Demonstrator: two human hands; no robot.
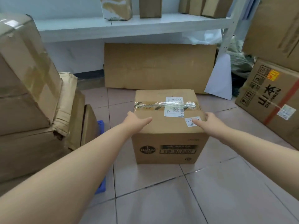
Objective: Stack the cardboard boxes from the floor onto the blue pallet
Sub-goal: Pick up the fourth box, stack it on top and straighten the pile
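A taped cardboard box (168, 143) with white shipping labels and a printed logo stands on the tiled floor in the middle of the view. My left hand (137, 122) lies over its top left edge with the fingers stretched out. My right hand (210, 121) rests over its top right corner, fingers also spread. Neither hand grips the box. The blue pallet (100, 124) shows only as small blue corners at the left, under a pile of cardboard boxes (24, 94) stacked on it.
A flattened cardboard sheet (160, 65) leans against the wall under a white shelf (129, 25) that carries small boxes. Large printed boxes (271, 94) stand stacked at the right. Plastic bags (239, 62) lie behind the shelf post. Bare tiled floor (210, 191) lies in front.
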